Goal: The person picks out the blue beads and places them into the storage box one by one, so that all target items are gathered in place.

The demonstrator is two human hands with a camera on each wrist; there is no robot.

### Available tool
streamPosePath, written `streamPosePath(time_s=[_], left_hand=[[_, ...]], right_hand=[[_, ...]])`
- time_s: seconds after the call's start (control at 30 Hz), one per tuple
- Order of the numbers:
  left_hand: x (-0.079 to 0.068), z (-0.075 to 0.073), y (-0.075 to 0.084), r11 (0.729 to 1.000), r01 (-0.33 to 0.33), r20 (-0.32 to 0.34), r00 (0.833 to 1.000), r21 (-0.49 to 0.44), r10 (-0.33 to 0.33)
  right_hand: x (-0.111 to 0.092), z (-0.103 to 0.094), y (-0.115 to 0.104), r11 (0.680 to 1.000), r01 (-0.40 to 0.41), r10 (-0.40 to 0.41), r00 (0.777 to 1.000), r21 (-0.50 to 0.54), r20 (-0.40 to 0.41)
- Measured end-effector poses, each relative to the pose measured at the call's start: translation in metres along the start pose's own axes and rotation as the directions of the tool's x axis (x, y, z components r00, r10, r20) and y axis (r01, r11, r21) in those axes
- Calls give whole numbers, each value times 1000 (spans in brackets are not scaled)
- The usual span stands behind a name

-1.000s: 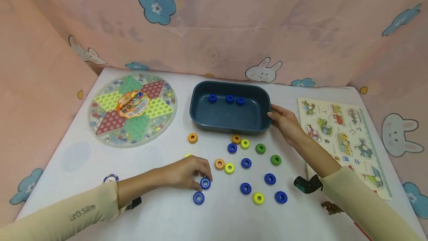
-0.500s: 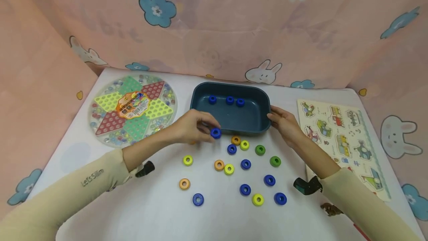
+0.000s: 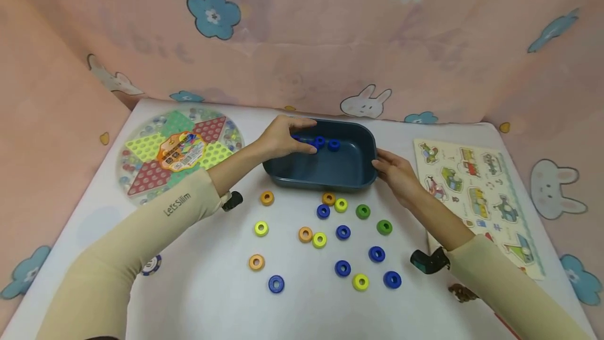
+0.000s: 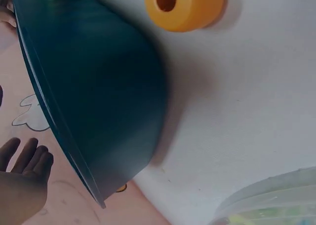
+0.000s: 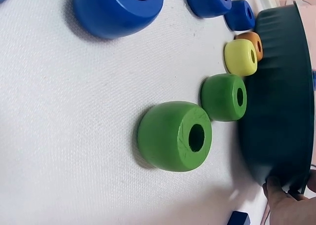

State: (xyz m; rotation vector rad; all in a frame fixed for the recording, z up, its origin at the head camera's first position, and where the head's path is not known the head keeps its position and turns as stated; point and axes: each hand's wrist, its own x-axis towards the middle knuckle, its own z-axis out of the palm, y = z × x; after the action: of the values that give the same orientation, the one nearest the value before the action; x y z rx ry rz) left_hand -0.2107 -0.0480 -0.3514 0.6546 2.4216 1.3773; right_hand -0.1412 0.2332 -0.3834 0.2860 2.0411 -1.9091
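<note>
My left hand (image 3: 285, 139) is over the left part of a dark teal plastic bin (image 3: 321, 182), thumb and fingers spread apart. In the left wrist view the fingers (image 4: 34, 158) are extended beside the bin's rim, holding nothing. Several blue beads (image 3: 333, 145) lie inside the bin, some partly hidden behind the left hand. At the bin's right end my right hand (image 3: 398, 174) grips the wall, thumb on the near side and fingers behind. Below the bin, several loose barrel-shaped beads lie on the white table: blue (image 3: 343, 232), yellow (image 3: 360, 282), orange (image 3: 256, 262) and green (image 5: 175, 136).
A round Chinese checkers board (image 3: 158, 159) with marbles lies at the left, partly under the left sleeve. To the right is a picture puzzle board (image 3: 481, 203). A poker chip (image 3: 152, 265) shows beside the left sleeve. Printed pink cloth (image 3: 292, 41) stands behind the table.
My left hand picked a blue bead off the table, carried it up and into the bin, and let it go. The right hand kept its grip on the bin.
</note>
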Motion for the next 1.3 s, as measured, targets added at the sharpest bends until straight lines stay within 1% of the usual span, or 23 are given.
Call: streamPosePath(time_s=[0.1, 0.2, 0.3, 0.37, 0.47, 0.53, 0.6, 0.7, 0.77, 0.83, 0.87, 0.93, 1.03, 1.1, 1.17, 1.23, 1.3], left_hand=[[-2, -1, 0, 1000, 9, 4, 1000, -6, -9], [-7, -3, 0, 999, 25, 17, 1000, -21, -24], [-18, -5, 0, 999, 24, 39, 999, -35, -23], [-29, -5, 1, 999, 4, 67, 998, -42, -1], [-52, -1, 1, 994, -62, 133, 988, -90, 74], [-71, 4, 0, 987, -95, 190, 975, -130, 119], [-91, 12, -2, 982, -106, 249, 958, -158, 143], [-122, 26, -7, 979, -63, 330, 936, -195, 126], [-143, 35, -11, 976, -16, 374, 922, -217, 98], [-161, 44, -17, 971, 17, 407, 910, -238, 84], [-168, 48, -19, 971, 23, 421, 903, -237, 82], [-181, 55, -24, 976, -2, 441, 892, -218, 101], [-193, 64, -29, 982, -88, 451, 879, -167, 156], [-198, 68, -31, 980, -156, 449, 872, -122, 194], [-201, 72, -32, 975, -210, 448, 868, -65, 217], [-202, 74, -33, 969, -247, 449, 864, -13, 226], [-202, 75, -33, 963, -269, 452, 862, 23, 230]], right_hand=[[-1, -1, 0, 1000, 3, -3, 1000, -13, -5], [-1, 0, 1, 1000, 6, -6, 1000, -23, -7], [0, 1, 2, 1000, 5, -5, 1000, -20, -6], [1, 1, 3, 1000, 1, -1, 1000, -14, -9], [0, 1, 3, 1000, 0, 0, 1000, -18, -8], [0, 1, 3, 1000, 5, -5, 1000, -26, -7], [-1, 0, 1, 999, 13, -13, 1000, -31, -5], [-2, 0, 1, 1000, 22, -23, 1000, -21, -6], [-2, 1, 2, 1000, 21, -21, 1000, -13, 0], [-2, 1, 2, 1000, 16, -16, 1000, -10, 3], [-2, 0, 1, 1000, 12, -12, 1000, -12, 1], [-2, 0, 2, 1000, 7, -7, 1000, -14, 2], [-2, -1, 2, 1000, 6, -6, 1000, -14, -8], [-2, -1, 2, 1000, 11, -11, 1000, -9, -8], [-1, 0, 2, 1000, 14, -14, 1000, -4, -3], [-1, 0, 2, 1000, 13, -13, 1000, 2, -1], [-1, 0, 3, 1000, 12, -12, 1000, 6, 1]])
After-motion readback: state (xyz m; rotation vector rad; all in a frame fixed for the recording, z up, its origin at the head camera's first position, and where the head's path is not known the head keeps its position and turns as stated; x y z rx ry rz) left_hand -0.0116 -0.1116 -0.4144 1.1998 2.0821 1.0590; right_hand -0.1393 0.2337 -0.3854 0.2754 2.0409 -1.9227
